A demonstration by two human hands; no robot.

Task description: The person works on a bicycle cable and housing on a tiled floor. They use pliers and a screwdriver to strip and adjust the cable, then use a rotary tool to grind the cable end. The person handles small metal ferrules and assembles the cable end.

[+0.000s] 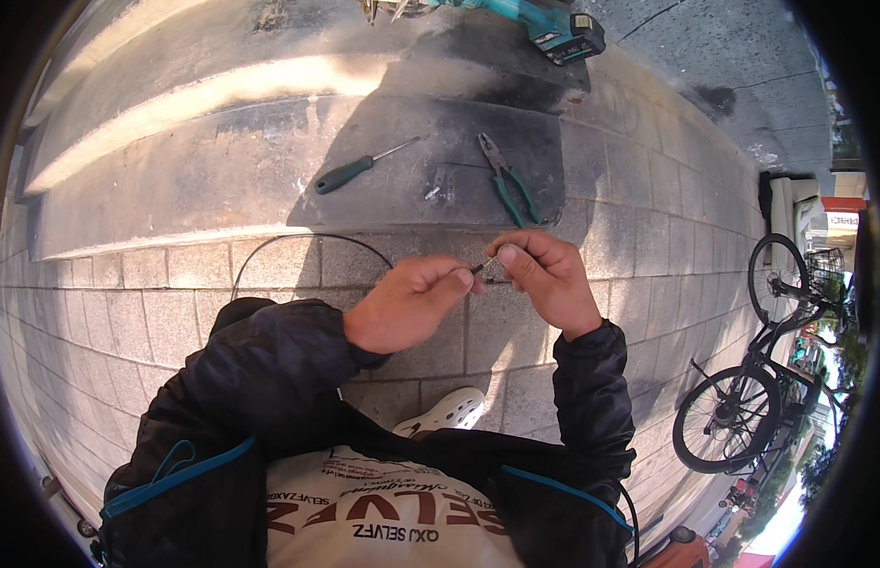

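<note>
Brick paving [198, 267]; left fingers [456, 281] pinching black cable [478, 270], right fingers [518, 260] its pale end [491, 261]; pliers [497, 167] beyond.

Grey stone step [222, 180] | green-handled screwdriver [350, 173] | green-handled pliers [499, 170] apart, right | step above [440, 62]: teal power tool [553, 34]

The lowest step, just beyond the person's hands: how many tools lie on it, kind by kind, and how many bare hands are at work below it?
Screwdriver: 1
Pliers: 1
Bare hands: 2 (left hand, right hand)
Total: 4
</note>
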